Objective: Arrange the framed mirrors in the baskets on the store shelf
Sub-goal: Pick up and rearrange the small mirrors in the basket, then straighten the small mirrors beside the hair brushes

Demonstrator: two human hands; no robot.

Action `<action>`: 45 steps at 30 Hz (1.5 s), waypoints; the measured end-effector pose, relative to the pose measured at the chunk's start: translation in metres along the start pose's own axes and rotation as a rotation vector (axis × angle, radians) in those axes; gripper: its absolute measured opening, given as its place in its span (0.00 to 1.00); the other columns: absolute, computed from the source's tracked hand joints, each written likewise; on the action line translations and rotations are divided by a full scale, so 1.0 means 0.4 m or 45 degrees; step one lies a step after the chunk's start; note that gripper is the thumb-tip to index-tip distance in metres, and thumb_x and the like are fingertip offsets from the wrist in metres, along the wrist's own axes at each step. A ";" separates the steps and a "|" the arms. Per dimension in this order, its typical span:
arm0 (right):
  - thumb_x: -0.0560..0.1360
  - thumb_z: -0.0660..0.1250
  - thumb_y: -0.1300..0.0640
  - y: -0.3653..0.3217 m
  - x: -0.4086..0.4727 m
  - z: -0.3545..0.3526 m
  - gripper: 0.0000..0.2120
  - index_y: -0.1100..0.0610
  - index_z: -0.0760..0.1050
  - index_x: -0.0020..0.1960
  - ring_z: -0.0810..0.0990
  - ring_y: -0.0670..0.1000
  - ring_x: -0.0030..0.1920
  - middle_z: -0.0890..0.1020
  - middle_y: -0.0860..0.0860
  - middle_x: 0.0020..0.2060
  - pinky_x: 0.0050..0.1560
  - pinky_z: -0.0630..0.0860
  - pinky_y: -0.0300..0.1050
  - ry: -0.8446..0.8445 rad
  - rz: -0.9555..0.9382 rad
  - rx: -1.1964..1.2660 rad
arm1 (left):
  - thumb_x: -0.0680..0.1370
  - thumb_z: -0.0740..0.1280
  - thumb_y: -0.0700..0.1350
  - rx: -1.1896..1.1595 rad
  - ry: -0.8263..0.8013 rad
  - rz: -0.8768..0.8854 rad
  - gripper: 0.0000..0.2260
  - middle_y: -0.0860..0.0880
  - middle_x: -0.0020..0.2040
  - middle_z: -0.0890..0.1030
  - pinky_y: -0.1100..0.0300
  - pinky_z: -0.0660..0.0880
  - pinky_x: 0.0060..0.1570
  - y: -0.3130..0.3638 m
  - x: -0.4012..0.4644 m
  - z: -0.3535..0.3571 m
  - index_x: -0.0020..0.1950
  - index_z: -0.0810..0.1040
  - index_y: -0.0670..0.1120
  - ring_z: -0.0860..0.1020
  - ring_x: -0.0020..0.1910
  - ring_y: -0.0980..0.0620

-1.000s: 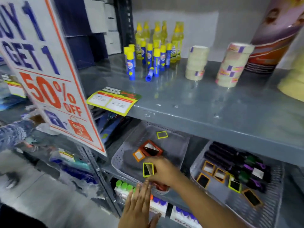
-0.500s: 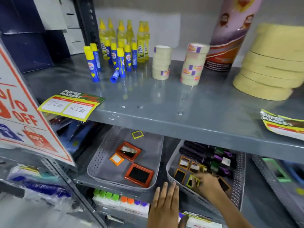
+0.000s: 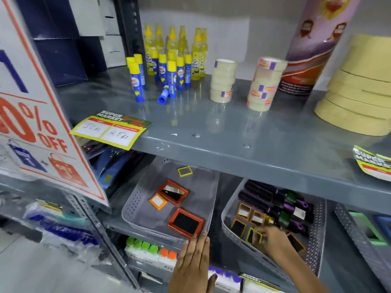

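Two grey perforated baskets stand on the lower shelf. The left basket (image 3: 135, 206) holds two red-framed mirrors (image 3: 173, 192) (image 3: 186, 223), a small orange-framed mirror (image 3: 158, 201) and a small yellow-green one (image 3: 185, 171). The right basket (image 3: 230, 229) holds several small orange-framed mirrors (image 3: 243, 210) and dark hair rollers (image 3: 264, 193). My right hand (image 3: 273, 242) reaches into the right basket, its fingers on a small green-framed mirror (image 3: 253, 235) that stands tilted at the basket's front. My left hand (image 3: 194, 263) lies flat and open, fingertips at the left basket's front rim.
On the upper grey shelf (image 3: 232, 132) stand glue sticks and bottles (image 3: 167, 70), tape rolls (image 3: 223, 80) (image 3: 264, 83), a tall tube (image 3: 306, 45) and wide masking tape (image 3: 359, 87). A sale sign (image 3: 38, 115) hangs at the left. Boxed items (image 3: 148, 250) sit below the baskets.
My right hand carried the green-framed mirror from the left basket into the right one and now sets it at the front. My left hand rose to the left basket's rim.
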State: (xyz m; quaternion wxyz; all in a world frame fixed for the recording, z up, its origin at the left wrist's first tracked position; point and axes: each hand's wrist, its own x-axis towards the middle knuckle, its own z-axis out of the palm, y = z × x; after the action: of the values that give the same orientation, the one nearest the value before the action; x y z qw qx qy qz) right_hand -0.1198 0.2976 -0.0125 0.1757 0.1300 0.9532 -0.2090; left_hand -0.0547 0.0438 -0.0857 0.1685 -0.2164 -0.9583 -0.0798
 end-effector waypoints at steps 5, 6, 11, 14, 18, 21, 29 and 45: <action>0.69 0.76 0.54 -0.065 -0.059 -0.062 0.12 0.56 0.81 0.50 0.81 0.56 0.41 0.85 0.57 0.43 0.41 0.72 0.45 0.514 -0.086 0.251 | 0.69 0.62 0.63 0.072 0.171 -0.086 0.37 0.44 0.75 0.62 0.49 0.56 0.69 -0.028 -0.002 -0.017 0.71 0.66 0.40 0.68 0.68 0.44; 0.68 0.76 0.57 -0.108 -0.064 -0.066 0.13 0.58 0.82 0.52 0.82 0.57 0.40 0.85 0.58 0.41 0.40 0.72 0.44 0.623 -0.132 0.385 | 0.68 0.64 0.62 0.085 0.232 -0.133 0.37 0.45 0.73 0.68 0.49 0.59 0.68 -0.045 -0.004 -0.023 0.70 0.68 0.40 0.69 0.67 0.45; 0.70 0.75 0.60 -0.425 -0.008 0.034 0.10 0.44 0.81 0.42 0.84 0.47 0.41 0.86 0.50 0.40 0.47 0.77 0.40 0.154 -0.577 0.545 | 0.70 0.65 0.57 0.245 0.374 -0.121 0.27 0.49 0.62 0.80 0.48 0.60 0.67 -0.117 -0.026 -0.028 0.63 0.79 0.44 0.71 0.65 0.49; 0.71 0.74 0.56 -0.586 0.068 0.139 0.05 0.54 0.82 0.46 0.80 0.46 0.38 0.83 0.51 0.39 0.40 0.73 0.36 -0.181 -0.640 0.384 | 0.77 0.58 0.53 0.281 0.425 -0.114 0.20 0.50 0.58 0.82 0.49 0.58 0.70 -0.115 -0.035 -0.001 0.65 0.74 0.44 0.72 0.63 0.48; 0.68 0.73 0.46 -0.700 0.145 0.233 0.20 0.58 0.80 0.53 0.81 0.56 0.53 0.83 0.56 0.51 0.51 0.74 0.45 -0.042 -0.692 -0.064 | 0.84 0.45 0.41 0.377 0.488 -0.138 0.17 0.48 0.60 0.79 0.49 0.56 0.70 -0.120 -0.053 0.010 0.65 0.69 0.44 0.67 0.66 0.45; 0.69 0.71 0.44 -0.736 0.154 0.239 0.22 0.59 0.79 0.55 0.80 0.60 0.56 0.83 0.59 0.54 0.55 0.75 0.49 0.000 -0.649 -0.243 | 0.82 0.51 0.45 0.386 0.462 -0.144 0.14 0.50 0.60 0.80 0.49 0.58 0.70 -0.122 -0.052 0.009 0.62 0.71 0.45 0.69 0.67 0.46; 0.75 0.65 0.48 -0.619 0.036 0.137 0.14 0.57 0.83 0.45 0.84 0.54 0.45 0.86 0.58 0.42 0.45 0.76 0.45 0.290 -0.648 0.229 | 0.73 0.63 0.57 0.175 0.482 -0.144 0.27 0.46 0.61 0.80 0.49 0.62 0.66 -0.120 -0.045 -0.017 0.66 0.71 0.42 0.70 0.66 0.47; 0.71 0.66 0.66 0.082 -0.057 -0.019 0.05 0.59 0.74 0.38 0.79 0.52 0.32 0.78 0.53 0.32 0.32 0.78 0.43 0.227 0.419 0.459 | 0.80 0.48 0.59 0.016 0.244 -0.056 0.31 0.45 0.79 0.52 0.47 0.53 0.71 -0.118 -0.031 -0.024 0.75 0.57 0.39 0.49 0.78 0.48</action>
State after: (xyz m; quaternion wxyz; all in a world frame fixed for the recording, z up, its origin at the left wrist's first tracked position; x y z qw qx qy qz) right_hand -0.0907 0.3257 -0.0085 0.0966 0.3305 0.8783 -0.3317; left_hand -0.0623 -0.0053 -0.0850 0.2592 -0.1857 -0.9428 -0.0977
